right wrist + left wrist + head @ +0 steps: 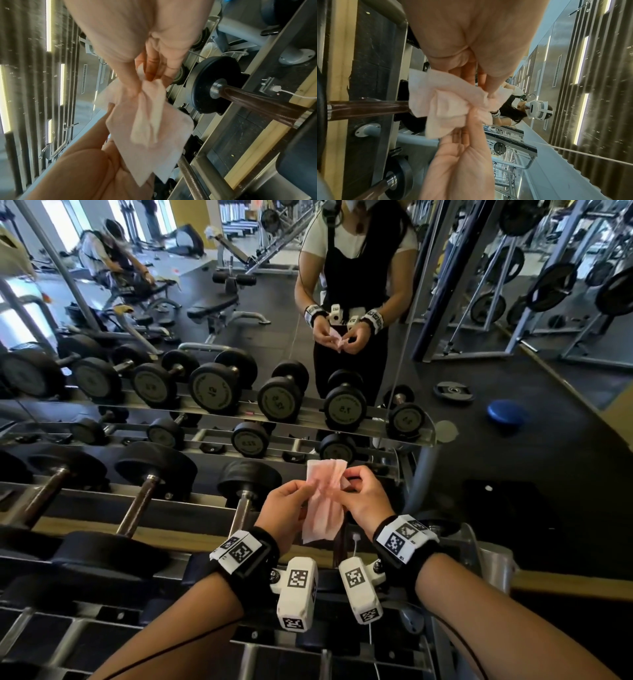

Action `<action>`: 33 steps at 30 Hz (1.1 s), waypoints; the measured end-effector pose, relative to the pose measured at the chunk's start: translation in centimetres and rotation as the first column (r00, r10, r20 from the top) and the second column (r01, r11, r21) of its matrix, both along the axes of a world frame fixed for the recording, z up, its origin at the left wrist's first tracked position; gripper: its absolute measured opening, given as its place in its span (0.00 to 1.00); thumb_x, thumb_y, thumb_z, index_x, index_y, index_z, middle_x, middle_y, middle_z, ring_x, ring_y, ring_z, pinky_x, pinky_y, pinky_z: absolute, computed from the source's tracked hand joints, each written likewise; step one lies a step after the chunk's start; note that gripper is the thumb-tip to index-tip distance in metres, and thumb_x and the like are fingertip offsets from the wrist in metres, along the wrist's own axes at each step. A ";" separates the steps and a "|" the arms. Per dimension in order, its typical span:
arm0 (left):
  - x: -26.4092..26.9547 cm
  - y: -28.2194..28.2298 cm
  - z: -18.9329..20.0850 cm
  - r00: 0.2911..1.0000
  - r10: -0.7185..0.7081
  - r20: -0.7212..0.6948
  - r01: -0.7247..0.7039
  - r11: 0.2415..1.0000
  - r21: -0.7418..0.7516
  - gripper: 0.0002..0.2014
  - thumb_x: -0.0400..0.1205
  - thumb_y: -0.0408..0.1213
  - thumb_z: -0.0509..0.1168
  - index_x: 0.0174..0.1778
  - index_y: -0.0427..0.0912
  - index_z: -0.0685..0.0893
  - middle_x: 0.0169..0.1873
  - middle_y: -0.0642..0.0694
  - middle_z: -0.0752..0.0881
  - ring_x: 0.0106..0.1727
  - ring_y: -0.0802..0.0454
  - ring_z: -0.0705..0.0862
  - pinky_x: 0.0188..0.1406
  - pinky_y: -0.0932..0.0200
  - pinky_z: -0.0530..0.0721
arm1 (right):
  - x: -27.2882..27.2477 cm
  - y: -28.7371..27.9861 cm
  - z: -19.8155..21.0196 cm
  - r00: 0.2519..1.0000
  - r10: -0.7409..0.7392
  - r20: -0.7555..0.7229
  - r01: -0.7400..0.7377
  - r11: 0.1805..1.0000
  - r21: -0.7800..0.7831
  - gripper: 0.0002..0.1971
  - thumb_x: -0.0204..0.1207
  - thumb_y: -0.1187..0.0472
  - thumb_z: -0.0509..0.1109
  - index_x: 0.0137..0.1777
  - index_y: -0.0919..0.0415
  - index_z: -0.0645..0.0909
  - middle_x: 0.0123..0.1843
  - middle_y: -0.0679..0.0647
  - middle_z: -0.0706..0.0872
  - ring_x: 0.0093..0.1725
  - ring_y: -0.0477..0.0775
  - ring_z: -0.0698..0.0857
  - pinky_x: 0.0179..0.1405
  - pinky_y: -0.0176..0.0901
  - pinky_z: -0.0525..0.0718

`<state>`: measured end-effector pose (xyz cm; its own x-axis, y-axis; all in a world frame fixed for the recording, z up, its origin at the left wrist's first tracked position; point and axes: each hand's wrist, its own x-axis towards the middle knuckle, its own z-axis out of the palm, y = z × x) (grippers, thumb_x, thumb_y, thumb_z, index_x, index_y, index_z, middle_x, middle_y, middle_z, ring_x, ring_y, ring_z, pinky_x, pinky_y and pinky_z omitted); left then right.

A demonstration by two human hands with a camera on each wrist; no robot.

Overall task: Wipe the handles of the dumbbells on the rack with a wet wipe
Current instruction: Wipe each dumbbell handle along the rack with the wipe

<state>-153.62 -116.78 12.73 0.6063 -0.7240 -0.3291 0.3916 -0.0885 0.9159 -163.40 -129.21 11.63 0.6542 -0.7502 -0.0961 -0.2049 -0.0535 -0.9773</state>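
I hold a crumpled pale pink wet wipe (323,508) between both hands above the dumbbell rack (191,505). My left hand (310,489) pinches its left side and my right hand (346,477) pinches its upper right corner. Below the hands a dumbbell with a dark brown handle (241,511) lies on the rack, with two more handles (138,508) to its left. The left wrist view shows the wipe (447,102) bunched between both hands, in front of a brown handle (368,109). In the right wrist view the wipe (150,121) hangs apart from a handle (265,102).
A mirror behind the rack reflects a person (356,285) holding the wipe. More black dumbbells (215,388) fill the upper shelves. A weight plate (454,392) and a blue disc (507,412) lie on the floor to the right. A grey rack post (421,474) stands beside my right hand.
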 end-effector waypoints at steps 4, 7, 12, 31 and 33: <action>1.1 0.7 0.2 0.995 0.087 0.050 -0.087 0.996 -0.002 0.10 0.86 0.39 0.65 0.44 0.37 0.84 0.40 0.39 0.85 0.40 0.46 0.85 0.47 0.44 0.86 | -0.3 -0.8 0.4 0.997 -0.074 -0.005 0.074 0.996 0.045 0.15 0.73 0.64 0.78 0.56 0.53 0.79 0.51 0.54 0.88 0.53 0.54 0.87 0.55 0.50 0.86; 1.6 1.2 0.2 0.987 0.088 0.133 -0.094 0.995 0.041 0.11 0.87 0.40 0.64 0.46 0.37 0.85 0.45 0.36 0.87 0.47 0.41 0.86 0.56 0.38 0.87 | -0.7 -1.0 0.7 0.995 -0.089 0.048 0.084 0.992 0.096 0.13 0.74 0.67 0.76 0.52 0.51 0.79 0.49 0.57 0.89 0.53 0.59 0.88 0.55 0.54 0.86; 1.6 1.5 0.3 0.956 0.108 0.272 -0.135 0.987 0.083 0.10 0.86 0.41 0.66 0.48 0.38 0.88 0.49 0.36 0.89 0.55 0.34 0.88 0.55 0.34 0.88 | -1.2 -0.9 1.0 0.997 -0.050 0.065 0.040 0.988 0.148 0.23 0.68 0.70 0.80 0.57 0.51 0.78 0.56 0.62 0.88 0.57 0.61 0.88 0.61 0.61 0.86; 3.7 2.0 1.4 0.897 0.100 0.430 -0.203 0.958 0.201 0.05 0.87 0.35 0.62 0.52 0.41 0.83 0.50 0.38 0.87 0.56 0.39 0.85 0.62 0.40 0.83 | -2.1 -2.9 1.6 0.976 -0.200 -0.091 0.209 0.973 0.102 0.08 0.72 0.62 0.79 0.49 0.56 0.85 0.50 0.59 0.91 0.50 0.59 0.90 0.56 0.60 0.89; 3.0 0.8 1.4 0.858 0.051 0.511 -0.201 0.949 0.244 0.08 0.87 0.40 0.63 0.52 0.38 0.83 0.47 0.39 0.88 0.53 0.41 0.87 0.58 0.45 0.84 | -1.2 -2.3 1.8 0.978 -0.179 -0.105 0.187 0.980 0.067 0.09 0.71 0.61 0.79 0.49 0.55 0.85 0.48 0.56 0.91 0.50 0.57 0.90 0.57 0.59 0.88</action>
<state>-150.63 -115.96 14.15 0.8215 -0.5532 -0.1384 -0.0787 -0.3504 0.9333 -164.60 -131.49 13.40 0.4911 -0.8443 -0.2145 -0.2990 0.0679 -0.9518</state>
